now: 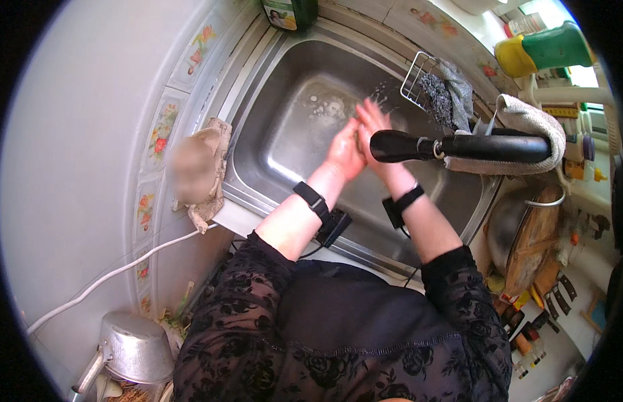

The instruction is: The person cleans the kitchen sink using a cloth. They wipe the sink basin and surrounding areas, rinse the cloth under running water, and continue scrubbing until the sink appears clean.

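Note:
My left hand (pixel 345 152) and my right hand (pixel 376 129) are pressed together, palm to palm, over the stainless steel sink (pixel 286 125). The right fingers stretch upward, slightly blurred, and partly cover those of the left hand. No object shows between them. Close above my right hand hangs the black spray head of the faucet (pixel 397 145), hiding part of that hand. Water drops (pixel 379 93) splash just beyond the fingertips. Patches of foam (pixel 326 108) lie on the sink floor. Each wrist wears a black strap with a small box.
A wire basket (pixel 412 85) with a metal scouring pad (pixel 436 98) and grey cloth hangs at the sink's far right. A towel (pixel 535 113) wraps the faucet base. A green bottle (pixel 305 15) stands at the back corner. Wooden boards (pixel 535 241) lean right; a pot (pixel 136 346) sits lower left.

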Demonstrator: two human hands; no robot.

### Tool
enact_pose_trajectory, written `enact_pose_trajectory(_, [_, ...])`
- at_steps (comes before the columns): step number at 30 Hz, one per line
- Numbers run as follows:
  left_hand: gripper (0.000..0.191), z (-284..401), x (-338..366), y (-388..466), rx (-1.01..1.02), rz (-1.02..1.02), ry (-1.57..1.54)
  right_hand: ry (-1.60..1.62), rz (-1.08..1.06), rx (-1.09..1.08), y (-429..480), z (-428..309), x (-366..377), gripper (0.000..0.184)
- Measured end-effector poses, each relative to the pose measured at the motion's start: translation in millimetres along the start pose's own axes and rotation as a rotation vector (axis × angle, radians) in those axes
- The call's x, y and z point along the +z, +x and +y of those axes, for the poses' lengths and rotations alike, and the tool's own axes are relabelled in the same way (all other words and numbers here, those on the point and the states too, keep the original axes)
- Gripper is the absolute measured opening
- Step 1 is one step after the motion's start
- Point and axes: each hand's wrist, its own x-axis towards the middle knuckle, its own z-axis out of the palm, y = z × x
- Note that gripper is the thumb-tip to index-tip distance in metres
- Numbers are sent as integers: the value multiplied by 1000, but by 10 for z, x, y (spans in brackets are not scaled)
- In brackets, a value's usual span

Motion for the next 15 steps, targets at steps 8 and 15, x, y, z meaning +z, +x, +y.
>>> enact_pose_trajectory(8, [78, 212, -23, 49, -242, 250, -22, 66, -104, -258, -208, 141, -70, 36])
enact_pose_trajectory(15, [77, -32, -342, 216, -228, 134, 12, 71, -31, -126, -238, 95, 73, 24])
